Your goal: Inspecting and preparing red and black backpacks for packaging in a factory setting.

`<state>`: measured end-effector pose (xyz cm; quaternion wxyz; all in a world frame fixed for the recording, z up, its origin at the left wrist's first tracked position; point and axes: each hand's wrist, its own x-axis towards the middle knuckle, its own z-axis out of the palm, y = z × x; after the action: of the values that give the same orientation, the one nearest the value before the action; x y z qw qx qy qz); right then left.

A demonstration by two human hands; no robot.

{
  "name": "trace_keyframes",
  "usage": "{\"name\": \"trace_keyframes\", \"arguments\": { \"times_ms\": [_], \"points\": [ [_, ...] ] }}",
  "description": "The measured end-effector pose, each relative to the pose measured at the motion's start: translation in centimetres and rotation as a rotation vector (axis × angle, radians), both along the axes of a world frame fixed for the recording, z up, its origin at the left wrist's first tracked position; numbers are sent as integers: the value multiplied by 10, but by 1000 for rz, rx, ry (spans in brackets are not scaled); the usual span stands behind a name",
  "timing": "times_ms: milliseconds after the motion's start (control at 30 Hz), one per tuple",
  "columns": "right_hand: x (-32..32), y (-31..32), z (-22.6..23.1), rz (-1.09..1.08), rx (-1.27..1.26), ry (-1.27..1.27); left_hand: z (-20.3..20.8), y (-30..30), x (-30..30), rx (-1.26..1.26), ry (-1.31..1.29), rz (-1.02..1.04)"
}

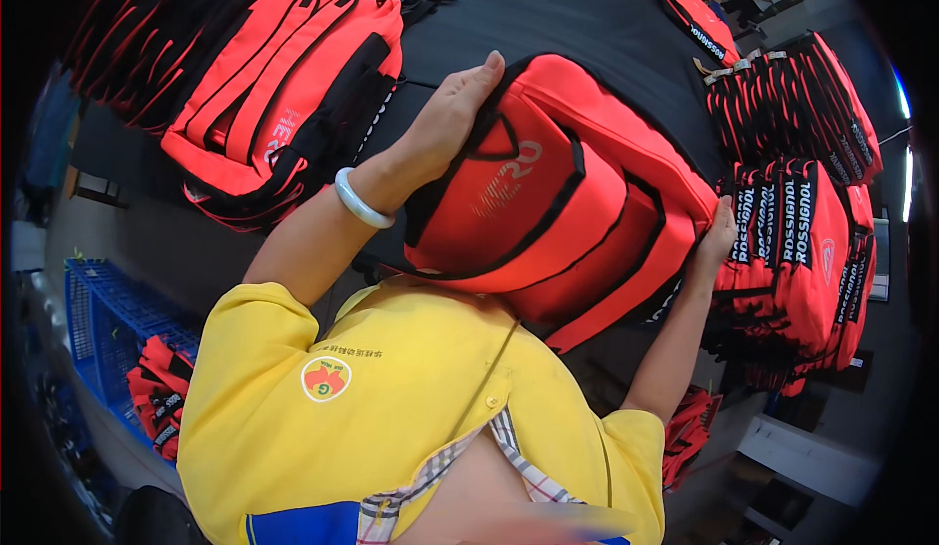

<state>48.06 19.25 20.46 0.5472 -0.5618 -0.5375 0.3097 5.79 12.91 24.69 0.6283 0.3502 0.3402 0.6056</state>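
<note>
Both sides of a red backpack (pixel 577 188) are held, left grip (pixel 452 110) nearly flat against it, right grip (pixel 719 237) clasping the opposite edge, likely to steady it between them, stacked bags (pixel 822 247) just beyond the right.

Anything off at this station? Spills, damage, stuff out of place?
No spill or damage visible. The red-and-black fabric bag is tilted, but the left hand and right hand hold it. Only oddity: crumpled red-and-black fabric pieces, lower left by the blue mesh crate, untidy beside the red-and-black stacked bags at right.
</note>
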Motion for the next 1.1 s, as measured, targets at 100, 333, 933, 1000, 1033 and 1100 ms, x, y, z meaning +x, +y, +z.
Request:
{"name": "trace_keyframes", "arguments": {
  "times_ms": [100, 333, 933, 1000, 1033, 1100],
  "points": [
    [-1, -3, -4, -34, 35, 125, -7, -7, -8, -79, 39, 4],
    [-42, -31, 40, -133, 132, 67, 34, 15, -35, -12, -354, -737],
    [-22, -6, 12, 81, 85, 6, 50, -19, -3, -187, -376, -370],
    [-25, -12, 15, 11, -3, 228, 46, 1, -18, -181, -200, -368],
    [-8, -12, 15, 105, -29, 239, 43, 10, -24, -87, -58, -304],
    [-5, -7, 11, 70, -49, 232, 30, 24, -39, 120, 246, -56]
  ]
}}
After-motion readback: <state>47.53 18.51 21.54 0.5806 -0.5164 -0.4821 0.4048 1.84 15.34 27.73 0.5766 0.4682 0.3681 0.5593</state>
